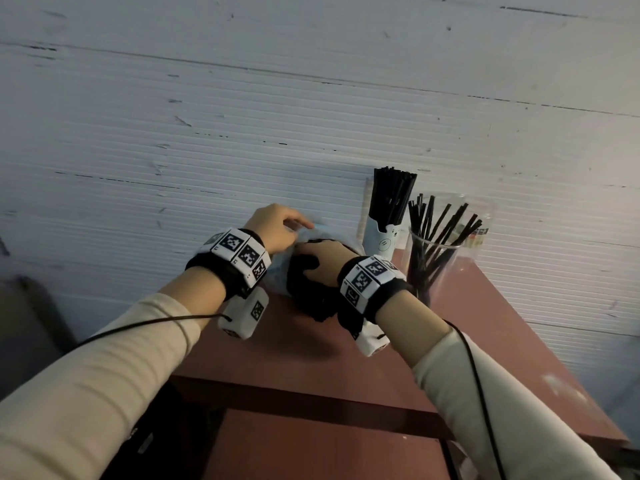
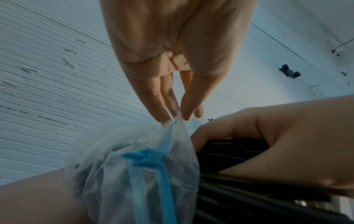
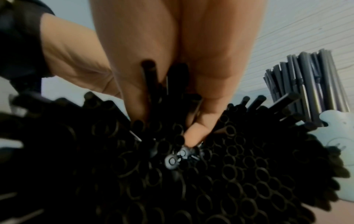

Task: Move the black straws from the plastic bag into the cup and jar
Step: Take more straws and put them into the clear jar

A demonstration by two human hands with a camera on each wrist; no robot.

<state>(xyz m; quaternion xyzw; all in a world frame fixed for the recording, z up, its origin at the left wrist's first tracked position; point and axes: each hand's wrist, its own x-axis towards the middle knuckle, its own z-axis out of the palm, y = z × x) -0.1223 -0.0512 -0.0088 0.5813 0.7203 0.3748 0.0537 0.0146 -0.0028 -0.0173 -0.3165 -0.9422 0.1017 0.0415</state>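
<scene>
A clear plastic bag (image 1: 277, 276) with a blue zip strip (image 2: 153, 160) lies on the brown table (image 1: 346, 362), full of black straws (image 1: 308, 296). My left hand (image 1: 298, 226) pinches the bag's top edge between thumb and fingertips (image 2: 176, 116) and holds it up. My right hand (image 1: 318, 261) reaches into the bag's mouth, its fingers (image 3: 193, 133) dug in among the straw ends (image 3: 201, 181) and curled round a bunch (image 2: 229, 166). To the right, a white paper cup (image 1: 382, 241) and a clear jar (image 1: 440, 261) each hold several straws.
A ribbed white wall (image 1: 242, 116) stands right behind the table. The cup and jar sit close together at the table's back right corner, an arm's reach from the bag. The table's right edge (image 1: 540, 341) runs diagonally towards me.
</scene>
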